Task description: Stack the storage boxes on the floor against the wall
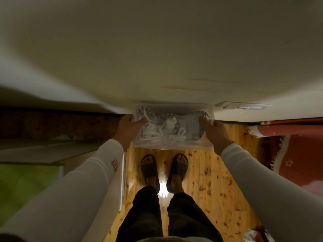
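A clear plastic storage box with white cables and grey items inside is held level in front of me, close to the pale wall. My left hand grips its left end, thumb over the rim. My right hand grips its right end the same way. The box hangs above the wooden floor, just beyond my feet in dark slippers. I cannot tell whether anything lies under the box.
A white wall socket sits low on the wall to the right of the box. A red rug with a fringe lies at the right. A green surface and dark wooden furniture stand at the left.
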Demonstrator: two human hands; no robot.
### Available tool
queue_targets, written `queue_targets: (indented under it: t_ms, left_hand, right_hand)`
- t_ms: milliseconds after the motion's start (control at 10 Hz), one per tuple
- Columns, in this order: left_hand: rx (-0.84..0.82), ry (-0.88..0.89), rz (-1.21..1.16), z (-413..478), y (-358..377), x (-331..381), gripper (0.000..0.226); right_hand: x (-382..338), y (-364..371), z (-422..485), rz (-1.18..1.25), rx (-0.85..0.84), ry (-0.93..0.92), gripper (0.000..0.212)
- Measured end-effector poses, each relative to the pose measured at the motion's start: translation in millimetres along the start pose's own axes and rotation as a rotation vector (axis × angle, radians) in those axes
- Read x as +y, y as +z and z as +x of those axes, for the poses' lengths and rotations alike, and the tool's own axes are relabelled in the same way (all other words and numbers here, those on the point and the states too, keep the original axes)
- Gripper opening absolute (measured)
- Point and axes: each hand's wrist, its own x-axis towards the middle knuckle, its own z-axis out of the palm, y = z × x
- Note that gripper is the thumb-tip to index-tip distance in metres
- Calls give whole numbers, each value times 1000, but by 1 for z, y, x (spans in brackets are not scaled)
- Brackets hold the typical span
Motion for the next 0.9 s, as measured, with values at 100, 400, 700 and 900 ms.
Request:
queue_targets:
  t_ms: [100, 400, 700, 900]
  left_hand:
    - [-2, 0, -10, -2, -1, -1, 40]
    - [38, 18, 11, -2, -2, 0, 63]
    - [156, 131, 144, -6, -5, -4, 77]
    - [243, 367, 241, -20, -3, -6, 68]
  right_hand:
    - [1, -1, -1, -10, -10, 3, 44]
    - [-1, -4, -4, -48, 12, -42, 31]
    - [-1, -10, -12, -58, 3, -40, 46]
    - [-5, -15, -24, -48, 0, -73, 51]
